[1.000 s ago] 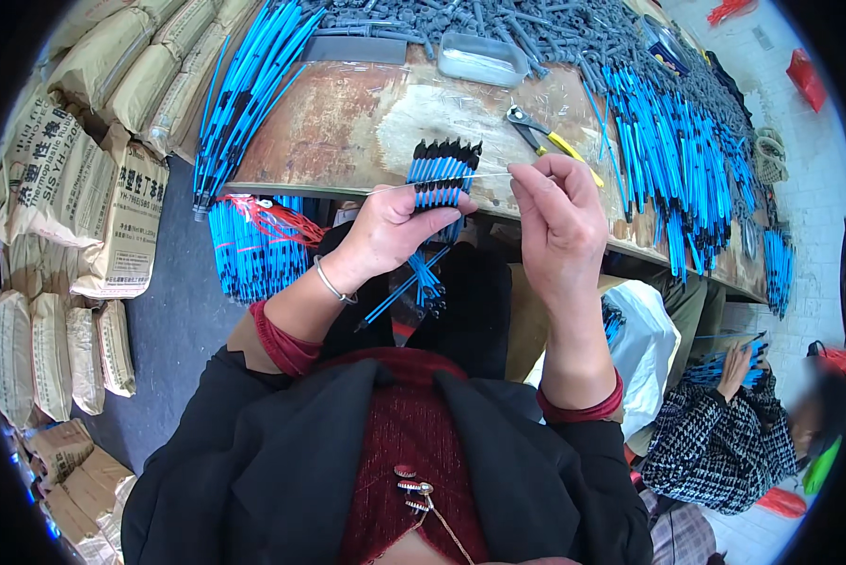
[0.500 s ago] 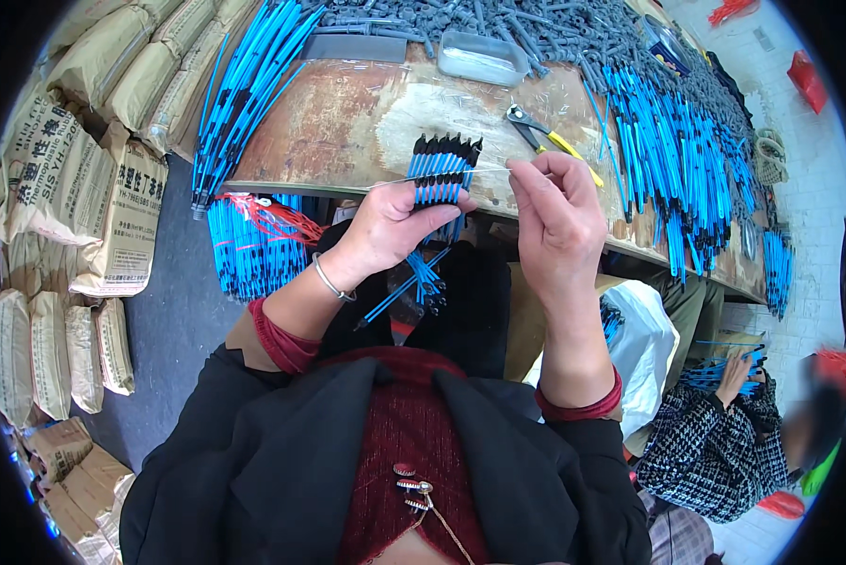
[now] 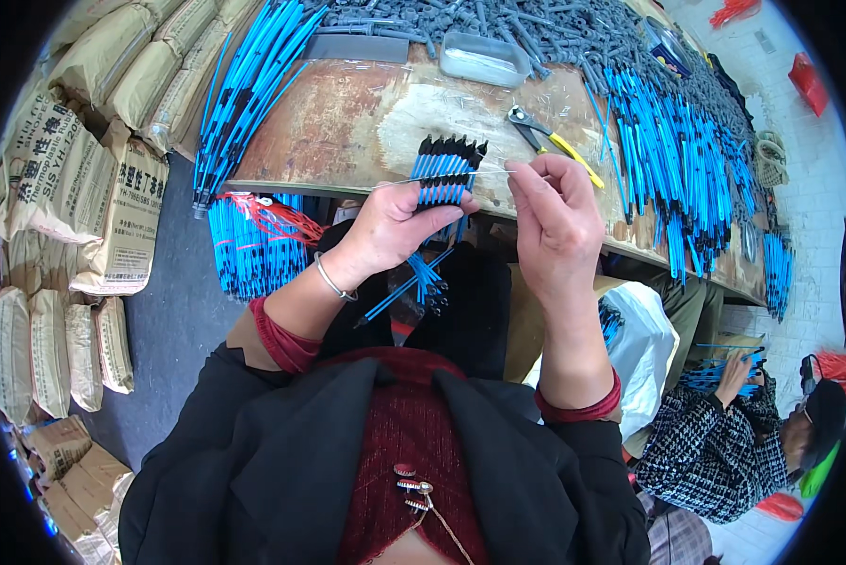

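Left grip [image 3: 392, 222] clasps blue-black rods [image 3: 446, 165] (thumb across); right grip [image 3: 568, 212] pinches strand [image 3: 491, 172].

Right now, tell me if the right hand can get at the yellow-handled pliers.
Probably yes: the pliers lie on the table just past the right hand, nothing seen on top, though that hand seems to pinch a thin pale strand it may need to release.

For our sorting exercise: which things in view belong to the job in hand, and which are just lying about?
In use:
blue-black rods, in the left hand
thin strand, in the right hand

Apparently lying about:
pliers
shallow tray
paper sacks
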Demonstrator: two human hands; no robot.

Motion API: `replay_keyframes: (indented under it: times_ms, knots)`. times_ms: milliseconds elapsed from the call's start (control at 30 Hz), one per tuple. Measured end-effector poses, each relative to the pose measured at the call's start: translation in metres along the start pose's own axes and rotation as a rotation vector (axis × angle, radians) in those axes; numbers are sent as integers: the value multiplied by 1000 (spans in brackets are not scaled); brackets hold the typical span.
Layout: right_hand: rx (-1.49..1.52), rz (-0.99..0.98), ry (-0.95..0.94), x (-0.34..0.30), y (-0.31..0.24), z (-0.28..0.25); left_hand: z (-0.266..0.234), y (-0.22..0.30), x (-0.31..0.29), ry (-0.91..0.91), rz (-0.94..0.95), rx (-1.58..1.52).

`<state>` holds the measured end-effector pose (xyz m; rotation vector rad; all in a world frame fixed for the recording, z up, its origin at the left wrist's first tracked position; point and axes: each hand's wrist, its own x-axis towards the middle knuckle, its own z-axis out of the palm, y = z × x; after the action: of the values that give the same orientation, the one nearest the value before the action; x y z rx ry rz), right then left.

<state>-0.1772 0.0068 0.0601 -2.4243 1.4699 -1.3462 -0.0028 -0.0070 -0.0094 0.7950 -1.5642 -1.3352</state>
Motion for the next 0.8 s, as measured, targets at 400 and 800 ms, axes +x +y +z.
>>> replay_keyframes:
  times_ms: [400, 800]
  knots:
    - [135, 100, 106, -6, 0, 4, 1, 1, -2, -2, -22, -47]
    - [-67, -134, 58, 10, 2, -1, 2, 1, -4, 12, -42, -46]
